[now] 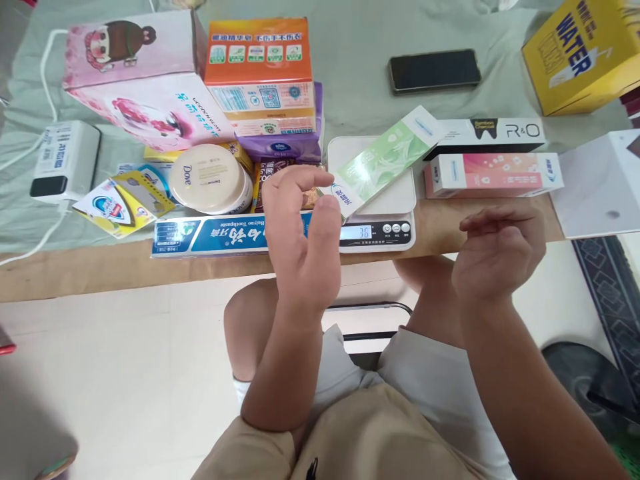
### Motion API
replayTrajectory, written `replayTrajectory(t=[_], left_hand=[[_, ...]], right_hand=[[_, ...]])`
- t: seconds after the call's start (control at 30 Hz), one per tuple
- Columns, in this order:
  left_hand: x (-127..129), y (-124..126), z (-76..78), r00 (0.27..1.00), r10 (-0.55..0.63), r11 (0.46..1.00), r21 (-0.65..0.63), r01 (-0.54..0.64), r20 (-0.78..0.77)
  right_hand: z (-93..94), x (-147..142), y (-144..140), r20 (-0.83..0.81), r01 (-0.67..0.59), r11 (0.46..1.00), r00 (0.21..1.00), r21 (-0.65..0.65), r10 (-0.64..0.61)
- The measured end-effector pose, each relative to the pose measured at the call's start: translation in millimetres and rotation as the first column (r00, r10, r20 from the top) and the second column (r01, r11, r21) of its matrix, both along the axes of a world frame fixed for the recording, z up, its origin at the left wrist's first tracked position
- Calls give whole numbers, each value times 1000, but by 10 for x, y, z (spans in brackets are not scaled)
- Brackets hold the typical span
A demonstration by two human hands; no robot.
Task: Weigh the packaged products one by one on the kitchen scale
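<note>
My left hand (305, 237) is raised at the table edge, thumb and index finger apart, beside the lower end of a green-and-white toothpaste box (383, 163). Whether the fingertips touch the box I cannot tell. The box lies slantwise across a white digital kitchen scale (400, 200), its display reading 36. Partly behind my left hand is a long blue toothpaste box (215, 235). My right hand (500, 250) hovers at the edge further right, fingers curled together and nothing visible in them. Closest to it is a pink-and-white toothpaste box (495, 175).
Behind the pink box lies a black-and-white toothpaste box (493, 133). A phone (434, 70), yellow carton (580, 53) and white box (600, 180) are around it. Leftward stand a pink box (145, 80), orange carton (257, 60), Dove jar (207, 177) and power bank (65, 160).
</note>
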State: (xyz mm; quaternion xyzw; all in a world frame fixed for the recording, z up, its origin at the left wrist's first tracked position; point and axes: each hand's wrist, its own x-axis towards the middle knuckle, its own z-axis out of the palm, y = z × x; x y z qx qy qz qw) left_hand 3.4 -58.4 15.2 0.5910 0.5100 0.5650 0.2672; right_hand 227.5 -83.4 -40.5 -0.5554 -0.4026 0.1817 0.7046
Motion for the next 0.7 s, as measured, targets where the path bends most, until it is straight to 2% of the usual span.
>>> replayTrajectory(t=[0.1,0.23,0.4,0.47,0.53,0.7], left_hand=[[-51,50,-3,996,15,999,46,-19,88],[-49,79,22,997,45,999,-9,-44,70],[42,63,46,983,45,994,-103,-27,175],[45,64,22,989,26,992,-126,-8,142],[26,77,-19,998,-6,995,-97,13,67],[54,143,-88,966,-68,997,11,73,-250]], right_hand=[[46,-18,-40,-58,12,1000,998,-21,-13],[22,-59,-97,-104,36,998,994,-46,-40],[-19,-82,-118,-100,22,996,994,-81,-31],[-34,-75,-131,-89,15,995,996,-94,-23],[-51,-65,-156,-75,4,994,997,-108,-12],[-83,-38,-261,-11,-66,983,998,-169,65]])
